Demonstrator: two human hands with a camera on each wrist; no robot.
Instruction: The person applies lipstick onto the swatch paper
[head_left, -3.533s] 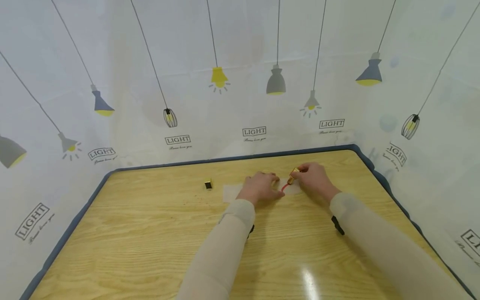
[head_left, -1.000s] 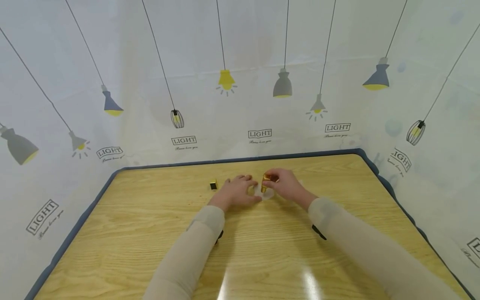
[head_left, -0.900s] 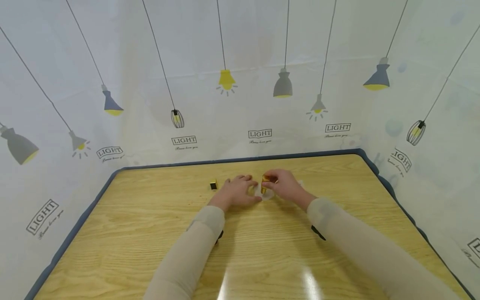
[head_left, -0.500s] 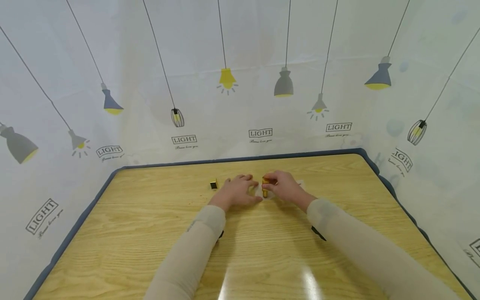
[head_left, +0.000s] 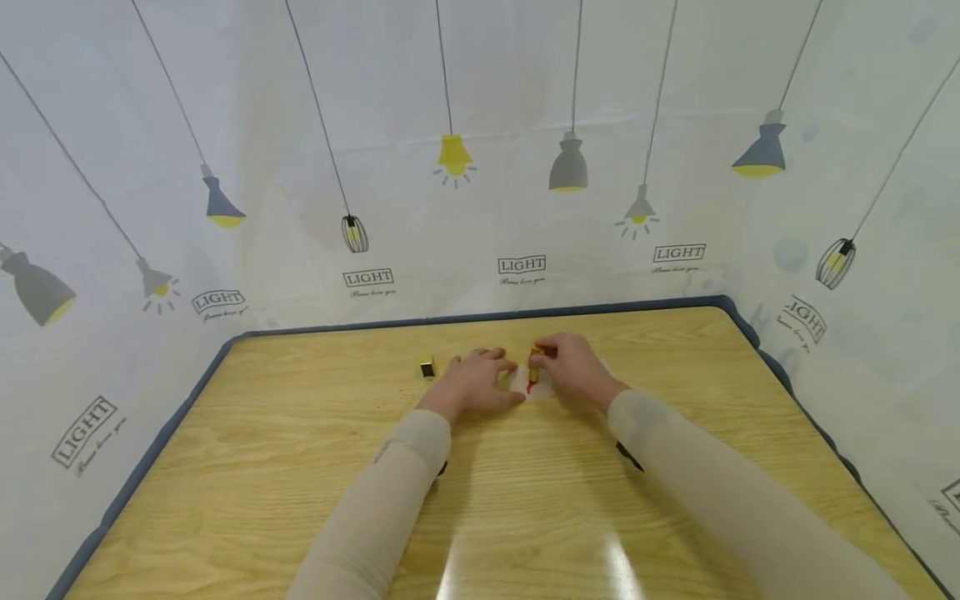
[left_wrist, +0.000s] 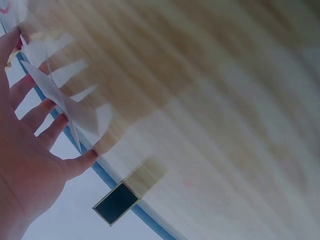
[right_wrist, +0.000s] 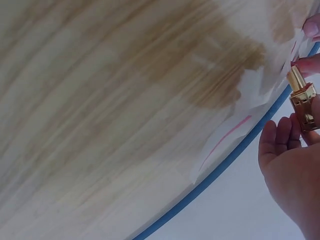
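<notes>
My right hand (head_left: 576,368) pinches a gold lipstick tube (head_left: 534,365) between thumb and fingers, its red tip pointing down at a strip of white paper (head_left: 546,389). My left hand (head_left: 476,383) rests on the paper just left of the lipstick, fingers spread. In the right wrist view, a red streak (right_wrist: 226,136) runs along the paper (right_wrist: 205,155), and the lipstick's gold case (right_wrist: 302,102) shows in the fingers. Left of my left hand stands a small gold and black cap (head_left: 427,368), seen in the left wrist view as a dark rectangle with gold edges.
The wooden table (head_left: 300,467) has a blue edge strip (head_left: 465,320) along its back and sides. A whitish wall covering (head_left: 480,225) printed with hanging lamps rises behind it. A few faint reddish specks lie near the cap.
Both hands have shifted left along the paper since the oldest frame. The right hand has brought the lipstick left too; lately it has tilted, baring the red tip. The left hand now stays still.
</notes>
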